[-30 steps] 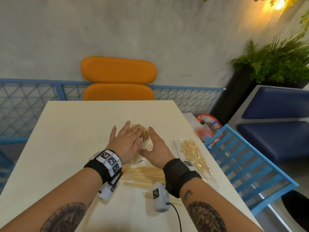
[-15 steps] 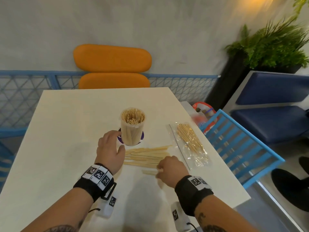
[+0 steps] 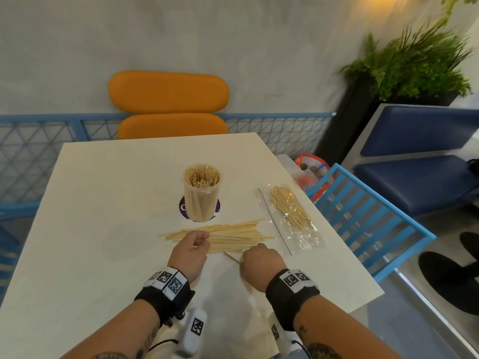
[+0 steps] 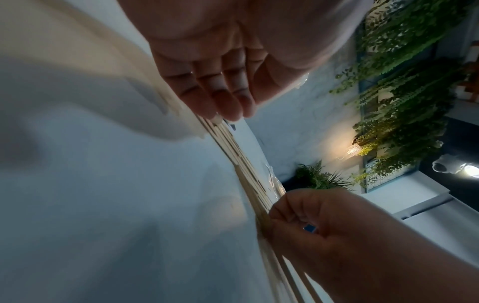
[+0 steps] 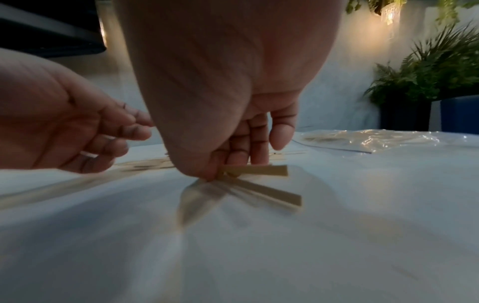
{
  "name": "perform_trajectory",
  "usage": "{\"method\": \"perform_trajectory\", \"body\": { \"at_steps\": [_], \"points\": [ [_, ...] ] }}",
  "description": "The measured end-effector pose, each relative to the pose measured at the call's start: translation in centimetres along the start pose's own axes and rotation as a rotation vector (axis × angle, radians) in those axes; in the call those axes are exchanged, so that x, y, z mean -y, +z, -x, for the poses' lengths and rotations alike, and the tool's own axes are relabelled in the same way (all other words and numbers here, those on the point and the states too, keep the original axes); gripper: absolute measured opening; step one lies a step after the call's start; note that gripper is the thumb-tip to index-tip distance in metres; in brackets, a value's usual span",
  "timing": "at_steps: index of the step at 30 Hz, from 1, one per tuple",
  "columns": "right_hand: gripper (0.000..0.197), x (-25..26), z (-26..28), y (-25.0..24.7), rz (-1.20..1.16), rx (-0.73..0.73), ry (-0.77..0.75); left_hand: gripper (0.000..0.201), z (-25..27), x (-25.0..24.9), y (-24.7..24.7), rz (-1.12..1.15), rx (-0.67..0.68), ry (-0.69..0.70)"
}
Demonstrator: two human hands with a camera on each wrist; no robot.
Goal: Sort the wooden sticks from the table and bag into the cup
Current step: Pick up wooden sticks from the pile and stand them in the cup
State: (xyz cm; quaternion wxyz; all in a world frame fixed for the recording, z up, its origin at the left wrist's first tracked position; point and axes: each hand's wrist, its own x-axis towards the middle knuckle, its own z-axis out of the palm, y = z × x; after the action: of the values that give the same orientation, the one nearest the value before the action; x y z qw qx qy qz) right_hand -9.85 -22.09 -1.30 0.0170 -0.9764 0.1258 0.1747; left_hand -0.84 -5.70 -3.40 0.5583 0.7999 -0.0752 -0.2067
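Note:
A clear cup (image 3: 201,196) packed with wooden sticks stands upright on a purple coaster in the middle of the table. In front of it lies a loose pile of flat wooden sticks (image 3: 233,234). A clear plastic bag (image 3: 291,218) with thinner sticks inside lies to the right. My left hand (image 3: 199,240) is at the pile's left part, fingertips (image 4: 228,114) touching the sticks without gripping any. My right hand (image 3: 255,255) is at the pile's near right edge and pinches a few flat sticks (image 5: 259,170) between thumb and fingers, low on the tabletop.
The cream table (image 3: 103,216) ends close to the bag on the right, where a blue slatted chair (image 3: 363,224) stands. An orange chair (image 3: 168,104) is behind the far edge. A plant (image 3: 414,68) and a dark blue bench (image 3: 420,164) are at the right.
Both hands left the top of the cup and came down to the loose pile. My right hand has taken hold of a few sticks; my left hand moved right onto the pile.

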Motion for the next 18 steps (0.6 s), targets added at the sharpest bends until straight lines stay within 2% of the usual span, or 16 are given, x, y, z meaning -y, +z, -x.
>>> {"method": "perform_trajectory", "body": {
  "at_steps": [3, 5, 9, 12, 15, 16, 18],
  "points": [
    [0.019, -0.4, -0.4, -0.7, -0.18, -0.035, 0.007, 0.021, 0.3, -0.4, 0.6, 0.123, 0.042, -0.096],
    [0.025, -0.3, -0.8, -1.5, -0.376, -0.082, -0.009, 0.018, 0.5, -1.0, 1.1, 0.226, 0.088, -0.159],
    [0.027, 1.3, -1.7, -2.6, -0.576, -0.133, -0.055, 0.027, 0.9, -2.1, 2.2, 0.295, 0.176, -0.172],
    [0.029, 2.0, -2.6, -2.7, -0.643, -0.174, -0.103, 0.029, 0.5, -2.2, 2.4, 0.386, 0.114, -0.197],
    [0.021, 1.1, -3.8, -2.7, -0.657, -0.222, -0.105, 0.028, -0.3, -1.8, 1.5, 0.559, -0.017, -0.279],
    [0.019, 0.6, -4.3, -2.7, -0.616, -0.241, -0.092, 0.027, -0.4, -1.7, 1.0, 0.622, -0.06, -0.305],
    [0.028, -0.3, -5.3, -2.5, -0.449, -0.22, -0.069, 0.026, -0.6, -1.4, 0.3, 0.717, -0.13, -0.351]
  ]
}}
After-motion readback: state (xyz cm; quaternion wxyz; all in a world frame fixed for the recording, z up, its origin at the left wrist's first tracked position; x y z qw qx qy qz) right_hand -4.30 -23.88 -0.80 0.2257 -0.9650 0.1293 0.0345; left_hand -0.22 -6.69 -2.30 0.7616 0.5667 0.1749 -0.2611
